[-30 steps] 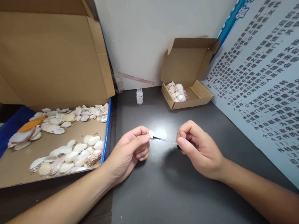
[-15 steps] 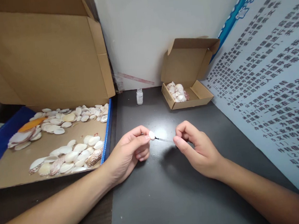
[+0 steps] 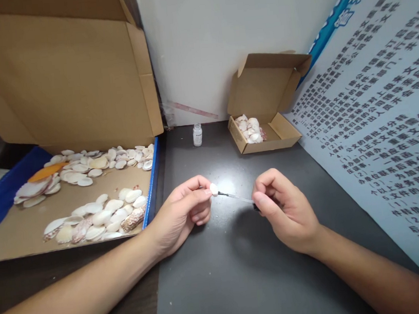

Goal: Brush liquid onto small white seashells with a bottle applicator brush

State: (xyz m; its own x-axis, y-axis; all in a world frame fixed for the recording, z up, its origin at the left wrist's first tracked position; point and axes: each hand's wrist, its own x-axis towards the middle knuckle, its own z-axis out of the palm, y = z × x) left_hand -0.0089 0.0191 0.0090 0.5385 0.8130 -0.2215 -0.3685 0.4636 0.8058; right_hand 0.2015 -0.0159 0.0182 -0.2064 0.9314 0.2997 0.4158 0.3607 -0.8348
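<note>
My left hand (image 3: 186, 208) pinches a small white shell (image 3: 214, 189) between thumb and forefinger over the dark mat. My right hand (image 3: 285, 209) is closed on the black end of a thin clear brush (image 3: 238, 198). The dark tip of the brush meets or nearly meets the shell's right side. Beyond both hands, a small glass bottle (image 3: 197, 135) stands upright without a cap, holding something whitish.
At the left, an open blue-edged cardboard box (image 3: 123, 182) holds many shells (image 3: 101, 218). A small open carton (image 3: 256, 147) with white shells (image 3: 253, 129) stands at the back right. A printed sheet (image 3: 376, 132) leans along the right.
My right hand has moved a little to the right, showing more of the brush and its black end. My left hand keeps its pinch on the shell. The view has shifted slightly.
</note>
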